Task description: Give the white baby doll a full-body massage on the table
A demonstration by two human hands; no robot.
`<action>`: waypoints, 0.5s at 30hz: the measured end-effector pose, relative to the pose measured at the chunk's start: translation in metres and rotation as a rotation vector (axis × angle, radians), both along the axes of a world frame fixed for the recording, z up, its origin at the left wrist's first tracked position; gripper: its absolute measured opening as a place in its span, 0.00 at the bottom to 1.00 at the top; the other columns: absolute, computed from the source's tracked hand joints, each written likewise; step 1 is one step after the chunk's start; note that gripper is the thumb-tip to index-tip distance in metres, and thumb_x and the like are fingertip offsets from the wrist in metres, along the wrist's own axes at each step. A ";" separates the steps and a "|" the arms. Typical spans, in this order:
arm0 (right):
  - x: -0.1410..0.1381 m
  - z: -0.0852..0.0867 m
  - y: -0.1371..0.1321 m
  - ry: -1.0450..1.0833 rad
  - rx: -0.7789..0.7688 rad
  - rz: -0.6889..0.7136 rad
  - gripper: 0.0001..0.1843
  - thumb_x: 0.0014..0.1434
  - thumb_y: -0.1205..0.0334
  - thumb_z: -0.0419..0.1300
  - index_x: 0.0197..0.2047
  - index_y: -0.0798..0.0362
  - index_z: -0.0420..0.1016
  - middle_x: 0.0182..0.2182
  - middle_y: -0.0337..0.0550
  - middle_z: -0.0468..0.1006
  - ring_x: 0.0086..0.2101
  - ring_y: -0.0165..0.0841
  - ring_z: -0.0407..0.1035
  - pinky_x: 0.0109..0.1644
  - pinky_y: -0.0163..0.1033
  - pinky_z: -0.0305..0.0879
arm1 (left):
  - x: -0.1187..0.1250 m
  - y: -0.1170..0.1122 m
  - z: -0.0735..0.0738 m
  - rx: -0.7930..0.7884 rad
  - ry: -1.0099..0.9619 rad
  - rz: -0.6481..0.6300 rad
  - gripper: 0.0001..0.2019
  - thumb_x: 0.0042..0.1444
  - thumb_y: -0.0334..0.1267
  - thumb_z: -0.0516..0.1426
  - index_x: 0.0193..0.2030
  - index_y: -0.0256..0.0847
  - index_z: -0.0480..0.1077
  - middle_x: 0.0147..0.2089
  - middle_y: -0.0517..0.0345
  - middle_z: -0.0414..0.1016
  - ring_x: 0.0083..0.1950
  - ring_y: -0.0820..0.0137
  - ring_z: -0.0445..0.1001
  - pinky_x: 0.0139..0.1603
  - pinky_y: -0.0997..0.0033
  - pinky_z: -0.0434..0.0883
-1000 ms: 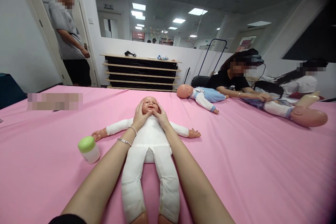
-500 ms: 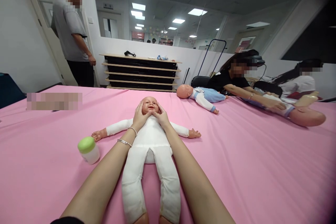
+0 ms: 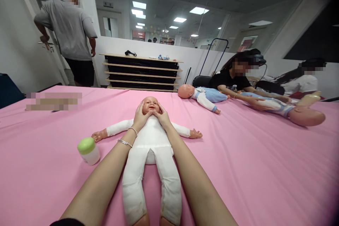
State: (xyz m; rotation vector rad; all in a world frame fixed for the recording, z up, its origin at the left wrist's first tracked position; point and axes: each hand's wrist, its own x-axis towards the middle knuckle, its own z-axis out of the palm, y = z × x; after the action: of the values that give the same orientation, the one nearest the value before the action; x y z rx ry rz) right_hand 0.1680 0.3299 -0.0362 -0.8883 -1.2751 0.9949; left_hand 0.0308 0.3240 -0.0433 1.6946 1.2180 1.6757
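Observation:
A baby doll (image 3: 150, 136) with a white cloth body lies on its back, arms spread and feet toward me. My left hand (image 3: 140, 116) cups one side of its head, and my right hand (image 3: 162, 116) cups the other. Both thumbs meet near the doll's chin, while the fingers lie along its cheeks and temples; some fingertips are partly hidden. Two bracelets circle my left wrist. Beside the doll's outstretched hand on the left stands a small jar (image 3: 89, 151) with a green lid.
Pink cloth (image 3: 238, 169) covers the table. A doll in blue (image 3: 209, 95) lies at the back right. Farther right, a co-worker (image 3: 238, 74) wearing a headset handles another doll (image 3: 304, 114). A person in grey (image 3: 69, 28) stands by the door, left of a low shelf (image 3: 143, 70).
My hands stay on the doll's head. The person in grey has turned away and reached toward the door handle. The co-worker's hands have shifted on the other doll.

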 end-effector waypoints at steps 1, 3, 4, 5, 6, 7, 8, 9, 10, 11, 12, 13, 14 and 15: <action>0.000 0.000 0.000 0.008 -0.001 0.002 0.45 0.39 0.54 0.69 0.60 0.54 0.62 0.61 0.46 0.60 0.60 0.40 0.54 0.65 0.45 0.50 | 0.000 0.002 -0.002 0.001 -0.009 -0.010 0.34 0.48 0.45 0.61 0.61 0.36 0.59 0.65 0.44 0.56 0.66 0.58 0.54 0.67 0.58 0.52; 0.000 -0.002 0.002 0.042 0.005 0.016 0.43 0.40 0.52 0.68 0.59 0.54 0.63 0.61 0.45 0.59 0.61 0.39 0.54 0.66 0.46 0.50 | -0.001 0.008 -0.006 0.001 -0.040 -0.035 0.30 0.52 0.44 0.58 0.61 0.36 0.59 0.65 0.45 0.55 0.66 0.59 0.53 0.67 0.59 0.51; 0.000 -0.003 0.003 0.067 0.007 0.023 0.41 0.42 0.49 0.66 0.59 0.54 0.64 0.61 0.45 0.59 0.61 0.39 0.53 0.66 0.46 0.49 | -0.002 0.010 -0.007 -0.002 -0.060 -0.044 0.28 0.55 0.43 0.56 0.61 0.36 0.59 0.65 0.45 0.55 0.66 0.60 0.53 0.67 0.59 0.51; 0.000 -0.004 0.003 0.088 0.009 0.031 0.39 0.44 0.47 0.64 0.58 0.53 0.65 0.61 0.45 0.59 0.61 0.38 0.54 0.66 0.46 0.49 | -0.002 0.012 -0.009 -0.006 -0.078 -0.048 0.26 0.56 0.43 0.54 0.60 0.36 0.60 0.65 0.46 0.56 0.66 0.61 0.53 0.67 0.60 0.51; 0.000 -0.004 0.004 0.101 0.007 0.040 0.38 0.46 0.44 0.62 0.58 0.53 0.65 0.61 0.44 0.60 0.61 0.38 0.54 0.66 0.46 0.49 | -0.002 0.013 -0.009 -0.008 -0.086 -0.049 0.25 0.57 0.44 0.53 0.60 0.36 0.60 0.65 0.46 0.56 0.66 0.61 0.54 0.67 0.60 0.51; 0.000 -0.004 0.004 0.102 0.004 0.047 0.37 0.48 0.42 0.60 0.58 0.52 0.65 0.61 0.44 0.60 0.60 0.37 0.54 0.66 0.46 0.49 | -0.002 0.013 -0.009 -0.005 -0.083 -0.045 0.25 0.58 0.44 0.52 0.60 0.35 0.60 0.65 0.46 0.56 0.66 0.61 0.54 0.67 0.60 0.51; 0.000 -0.004 0.003 0.087 0.001 0.048 0.37 0.48 0.42 0.59 0.58 0.52 0.64 0.61 0.44 0.60 0.60 0.37 0.54 0.66 0.46 0.50 | -0.002 0.012 -0.008 0.000 -0.068 -0.037 0.25 0.57 0.44 0.53 0.60 0.35 0.60 0.65 0.45 0.56 0.66 0.61 0.54 0.67 0.60 0.51; 0.000 -0.003 0.003 0.060 -0.001 0.043 0.38 0.47 0.42 0.61 0.59 0.52 0.64 0.61 0.44 0.59 0.60 0.37 0.54 0.66 0.46 0.50 | -0.002 0.009 -0.007 0.007 -0.043 -0.025 0.27 0.56 0.45 0.54 0.60 0.35 0.60 0.65 0.45 0.56 0.66 0.61 0.54 0.67 0.59 0.51; 0.000 -0.002 0.002 0.028 0.002 0.033 0.40 0.45 0.44 0.63 0.59 0.52 0.63 0.61 0.44 0.59 0.61 0.38 0.54 0.66 0.46 0.49 | -0.002 0.007 -0.006 0.012 -0.014 -0.013 0.29 0.54 0.45 0.57 0.61 0.35 0.59 0.65 0.45 0.56 0.66 0.60 0.54 0.67 0.58 0.51; 0.000 -0.002 0.001 0.001 0.007 0.018 0.42 0.43 0.46 0.65 0.60 0.52 0.62 0.61 0.45 0.58 0.61 0.39 0.53 0.66 0.45 0.49 | -0.001 0.005 -0.005 0.015 0.012 -0.002 0.32 0.51 0.45 0.59 0.61 0.35 0.59 0.65 0.44 0.56 0.66 0.58 0.54 0.67 0.58 0.51; 0.000 -0.001 0.000 -0.017 0.010 0.003 0.44 0.41 0.48 0.67 0.60 0.53 0.62 0.61 0.46 0.58 0.61 0.39 0.53 0.66 0.45 0.49 | -0.001 0.003 -0.004 0.015 0.029 0.008 0.34 0.49 0.46 0.61 0.62 0.36 0.58 0.65 0.45 0.56 0.66 0.58 0.54 0.67 0.57 0.52; 0.000 -0.001 0.000 -0.026 0.013 -0.007 0.46 0.39 0.49 0.68 0.60 0.54 0.61 0.61 0.47 0.58 0.61 0.40 0.53 0.66 0.45 0.49 | -0.001 0.003 -0.004 0.012 0.037 0.013 0.36 0.47 0.46 0.62 0.62 0.36 0.58 0.65 0.45 0.56 0.66 0.57 0.54 0.66 0.57 0.52; 0.000 -0.002 0.000 -0.026 0.016 -0.008 0.46 0.39 0.50 0.69 0.60 0.54 0.61 0.61 0.47 0.58 0.61 0.40 0.53 0.66 0.45 0.49 | -0.001 0.003 -0.004 0.010 0.038 0.011 0.37 0.47 0.46 0.62 0.62 0.36 0.57 0.65 0.44 0.55 0.66 0.57 0.53 0.66 0.57 0.52; 0.000 -0.002 0.001 -0.019 0.022 -0.002 0.46 0.39 0.49 0.68 0.60 0.53 0.61 0.61 0.46 0.58 0.61 0.39 0.53 0.66 0.45 0.48 | -0.001 0.004 -0.004 0.007 0.032 0.003 0.36 0.48 0.46 0.62 0.62 0.36 0.57 0.65 0.44 0.55 0.66 0.58 0.53 0.66 0.58 0.52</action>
State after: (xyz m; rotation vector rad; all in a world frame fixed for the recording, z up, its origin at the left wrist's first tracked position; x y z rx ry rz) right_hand 0.1681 0.3307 -0.0383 -0.8836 -1.2983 0.9719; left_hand 0.0299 0.3281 -0.0478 1.7310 1.2313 1.6625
